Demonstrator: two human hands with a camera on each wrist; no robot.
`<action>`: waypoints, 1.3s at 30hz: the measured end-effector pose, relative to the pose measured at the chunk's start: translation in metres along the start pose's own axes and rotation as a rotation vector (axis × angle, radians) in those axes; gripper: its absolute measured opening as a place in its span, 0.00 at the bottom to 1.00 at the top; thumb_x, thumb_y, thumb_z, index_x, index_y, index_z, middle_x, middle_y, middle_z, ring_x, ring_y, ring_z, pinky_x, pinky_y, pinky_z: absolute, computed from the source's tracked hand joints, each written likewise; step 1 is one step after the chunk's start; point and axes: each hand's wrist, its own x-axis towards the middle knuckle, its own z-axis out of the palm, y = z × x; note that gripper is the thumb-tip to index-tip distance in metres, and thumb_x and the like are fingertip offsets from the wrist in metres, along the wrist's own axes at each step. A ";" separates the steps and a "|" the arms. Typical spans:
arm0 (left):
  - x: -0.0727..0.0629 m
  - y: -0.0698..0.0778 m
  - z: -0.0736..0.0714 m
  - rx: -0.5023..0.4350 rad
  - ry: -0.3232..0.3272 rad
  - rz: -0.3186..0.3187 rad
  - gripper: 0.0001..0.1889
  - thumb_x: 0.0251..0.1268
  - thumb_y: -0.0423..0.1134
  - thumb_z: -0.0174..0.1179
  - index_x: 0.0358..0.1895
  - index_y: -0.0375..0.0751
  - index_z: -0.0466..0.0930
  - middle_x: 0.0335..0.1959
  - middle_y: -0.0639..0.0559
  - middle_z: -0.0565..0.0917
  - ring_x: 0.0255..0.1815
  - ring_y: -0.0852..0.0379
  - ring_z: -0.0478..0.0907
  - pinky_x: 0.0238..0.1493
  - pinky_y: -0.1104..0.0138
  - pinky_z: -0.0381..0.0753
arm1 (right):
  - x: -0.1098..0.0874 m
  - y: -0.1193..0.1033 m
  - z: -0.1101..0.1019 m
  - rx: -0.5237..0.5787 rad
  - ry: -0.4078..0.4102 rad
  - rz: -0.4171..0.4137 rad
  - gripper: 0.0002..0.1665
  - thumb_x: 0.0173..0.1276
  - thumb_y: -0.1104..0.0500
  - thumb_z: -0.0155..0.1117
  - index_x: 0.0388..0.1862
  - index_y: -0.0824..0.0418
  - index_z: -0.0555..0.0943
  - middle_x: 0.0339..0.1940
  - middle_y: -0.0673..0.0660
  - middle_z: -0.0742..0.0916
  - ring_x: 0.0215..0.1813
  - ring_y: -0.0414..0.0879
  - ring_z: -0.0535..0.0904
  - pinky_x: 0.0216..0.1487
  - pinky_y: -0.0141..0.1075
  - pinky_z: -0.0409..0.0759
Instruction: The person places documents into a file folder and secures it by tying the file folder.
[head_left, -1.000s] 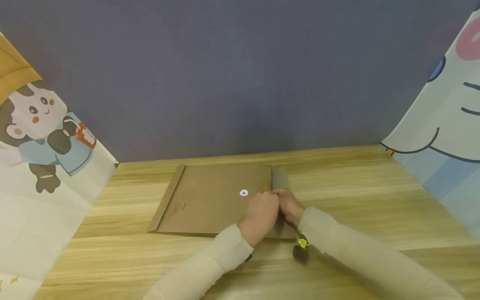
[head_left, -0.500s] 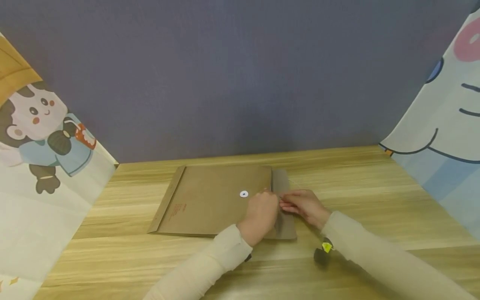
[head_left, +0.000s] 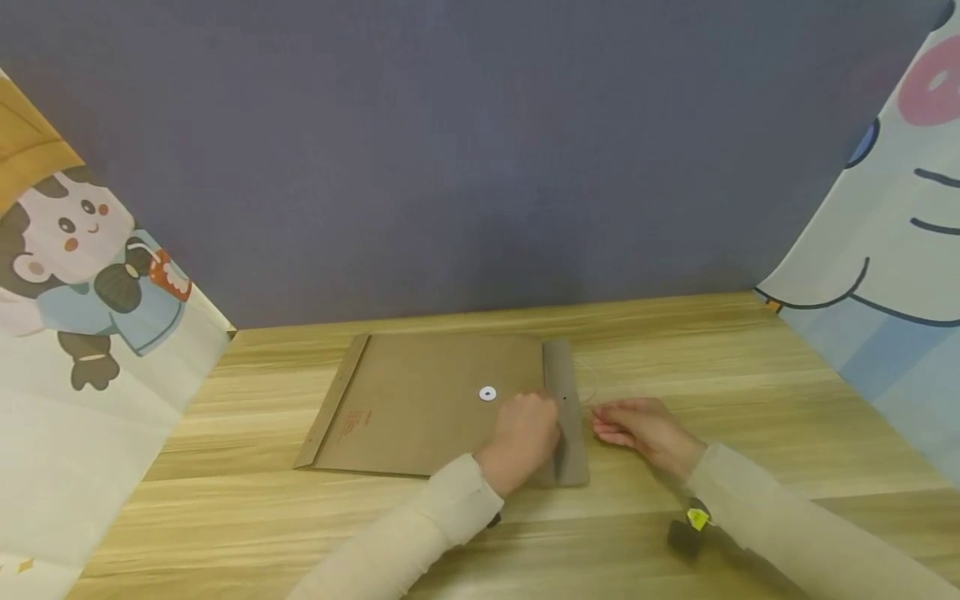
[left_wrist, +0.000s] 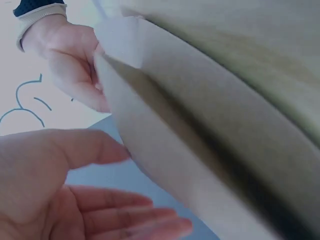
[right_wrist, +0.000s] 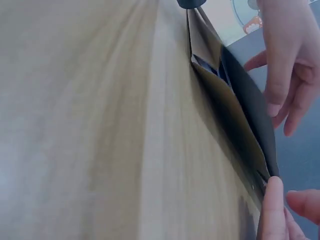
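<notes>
A brown kraft document envelope (head_left: 420,417) lies on the table with a white button (head_left: 487,393) on its upper face. At its right end, the flap (head_left: 572,433) lies beyond the mouth. My left hand (head_left: 519,437) grips the mouth's upper edge, holding the envelope apart there; in the left wrist view the thumb (left_wrist: 100,150) meets the paper. My right hand (head_left: 651,433) hovers right of the flap, its fingers loosely bent, with no held object visible. A thin pale string (head_left: 594,383) curves from the flap towards its fingertips. Whether they touch the string is unclear.
The wood-grain table (head_left: 247,517) ends at a grey-blue panel (head_left: 480,167) at the back. Printed cartoon sheets flank it on the left (head_left: 67,433) and right (head_left: 900,267). Something bluish (right_wrist: 206,65) shows inside the envelope in the right wrist view.
My right hand has drawn away from the left hand and the flap, moving right over the table. The hole in the flap has come into view. My left hand has stayed at the mouth.
</notes>
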 end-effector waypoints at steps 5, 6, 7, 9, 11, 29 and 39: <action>-0.012 -0.019 0.003 -0.236 0.000 0.177 0.07 0.59 0.35 0.57 0.25 0.39 0.76 0.16 0.52 0.75 0.14 0.63 0.68 0.14 0.74 0.66 | -0.008 0.003 -0.005 -0.071 -0.039 0.016 0.18 0.68 0.70 0.51 0.52 0.84 0.68 0.32 0.56 0.86 0.35 0.42 0.84 0.43 0.33 0.82; -0.015 -0.025 0.003 -0.290 0.000 0.220 0.05 0.59 0.34 0.56 0.26 0.38 0.77 0.17 0.51 0.76 0.15 0.64 0.66 0.15 0.75 0.66 | -0.009 0.003 -0.007 -0.080 -0.058 0.012 0.18 0.69 0.70 0.51 0.52 0.84 0.68 0.33 0.56 0.86 0.36 0.42 0.84 0.43 0.33 0.82; -0.019 -0.031 0.003 -0.323 -0.006 0.260 0.04 0.59 0.33 0.56 0.28 0.37 0.78 0.19 0.51 0.78 0.15 0.64 0.66 0.16 0.77 0.66 | -0.011 0.003 -0.008 -0.084 -0.073 0.014 0.19 0.68 0.70 0.51 0.53 0.84 0.68 0.34 0.56 0.86 0.37 0.43 0.84 0.44 0.34 0.81; -0.027 -0.043 0.002 -0.348 0.007 0.332 0.04 0.60 0.32 0.55 0.30 0.37 0.78 0.22 0.49 0.81 0.16 0.64 0.68 0.18 0.77 0.68 | -0.014 0.003 -0.010 -0.090 -0.102 0.027 0.19 0.67 0.70 0.52 0.53 0.84 0.68 0.36 0.56 0.86 0.38 0.43 0.84 0.45 0.35 0.81; -0.036 -0.052 0.001 -0.330 -0.002 0.365 0.05 0.63 0.33 0.55 0.34 0.36 0.80 0.25 0.49 0.83 0.19 0.62 0.73 0.22 0.76 0.73 | -0.017 0.002 -0.011 -0.096 -0.131 0.045 0.20 0.67 0.69 0.52 0.54 0.83 0.68 0.37 0.56 0.85 0.39 0.43 0.84 0.46 0.35 0.81; -0.069 -0.055 -0.005 -0.186 -0.321 0.409 0.24 0.64 0.39 0.52 0.65 0.42 0.69 0.67 0.43 0.67 0.68 0.48 0.64 0.67 0.62 0.62 | -0.024 0.002 0.016 -0.219 -0.186 -0.028 0.25 0.69 0.65 0.51 0.57 0.85 0.65 0.48 0.66 0.83 0.47 0.45 0.82 0.52 0.35 0.78; -0.066 -0.051 -0.004 -0.169 -0.384 0.374 0.25 0.64 0.40 0.52 0.66 0.46 0.69 0.68 0.46 0.67 0.67 0.46 0.66 0.66 0.62 0.65 | -0.015 -0.007 0.046 -0.612 -0.196 -0.248 0.26 0.72 0.56 0.52 0.60 0.74 0.71 0.60 0.70 0.76 0.56 0.59 0.77 0.55 0.42 0.76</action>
